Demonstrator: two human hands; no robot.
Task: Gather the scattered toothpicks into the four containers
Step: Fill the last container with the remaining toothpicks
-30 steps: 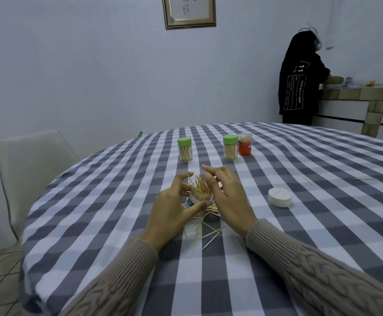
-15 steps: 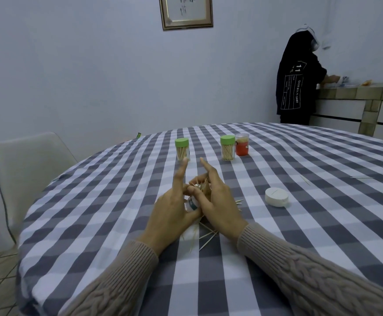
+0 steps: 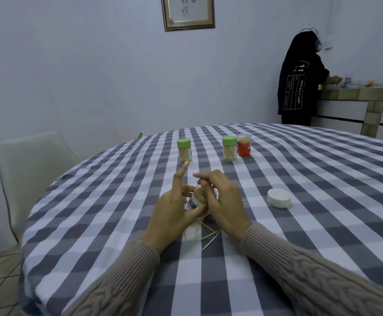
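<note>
An open white container (image 3: 195,200) stuffed with toothpicks sits between my hands, tilted away from me. My left hand (image 3: 173,209) grips its side with thumb and fingers, index finger raised. My right hand (image 3: 224,200) curls over its mouth, fingertips on the toothpick tops. Several loose toothpicks (image 3: 205,237) lie on the cloth just below my hands. Its white lid (image 3: 279,197) lies to the right. Two green-capped containers (image 3: 184,149) (image 3: 229,148) and an orange one (image 3: 244,145) stand further back, filled.
The round table carries a grey-and-white checked cloth (image 3: 94,220). Two stray toothpicks (image 3: 307,181) (image 3: 363,179) lie at the far right. A white chair (image 3: 30,169) stands at the left. A person in a black top (image 3: 297,80) stands at a counter behind.
The splayed toothpicks now sit bunched inside the container. My right fingers have curled down over its mouth, and the container has tilted in my left hand.
</note>
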